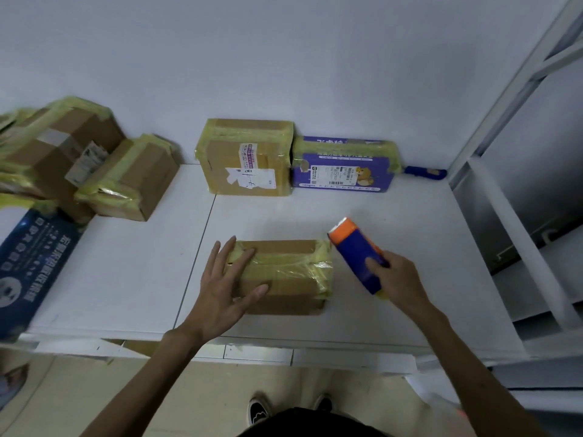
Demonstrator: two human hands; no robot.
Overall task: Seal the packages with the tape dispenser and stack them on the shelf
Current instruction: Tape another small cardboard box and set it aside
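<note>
A small brown cardboard package (290,282) wrapped in yellowish tape lies near the front of the white table (126,263). My left hand (227,285) rests flat on its left end with straight, spread fingers. My right hand (397,279) grips a blue tape dispenser (359,257) with an orange head, held just right of the package, its head pointing up and to the left near the package's top right corner.
At the back stand a taped brown box (246,159) and a purple printed box (344,167), with a blue object (424,172) beside it. Several taped boxes (79,165) pile up at the left over a dark blue carton (28,269). A white shelf frame (517,184) rises at the right.
</note>
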